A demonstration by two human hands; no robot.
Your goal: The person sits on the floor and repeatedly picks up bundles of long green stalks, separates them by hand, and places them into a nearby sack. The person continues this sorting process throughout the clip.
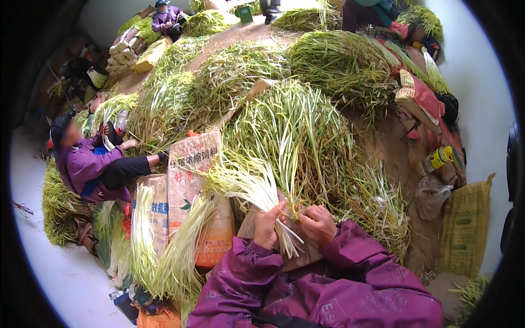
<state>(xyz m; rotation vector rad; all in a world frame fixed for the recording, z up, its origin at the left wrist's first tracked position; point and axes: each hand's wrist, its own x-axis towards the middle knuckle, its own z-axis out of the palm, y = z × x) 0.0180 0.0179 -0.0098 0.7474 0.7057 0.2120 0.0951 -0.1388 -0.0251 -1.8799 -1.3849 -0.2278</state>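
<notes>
In my left hand [267, 226] is a bunch of chive-like greens [262, 192], with white stem ends pointing down toward my lap and yellow-green leaves fanning up and left. Close beside it, the curled fingers of my right hand [318, 224] pinch thin, brownish withered leaves [293, 208] at the edge of the bunch. My fingertips hide part of these strands. Just beyond both hands rises a large heap of uncut-looking greens [283, 123], mixed with dry brown leaves.
Printed woven sacks [195, 164] lie to the left, partly under sorted bundles of greens [176, 246]. A seated person [90, 160] handles greens at left; others sit farther back. More heaps [340, 65] cover the floor. At right are a plastic bottle [438, 159] and a yellow sack [463, 229].
</notes>
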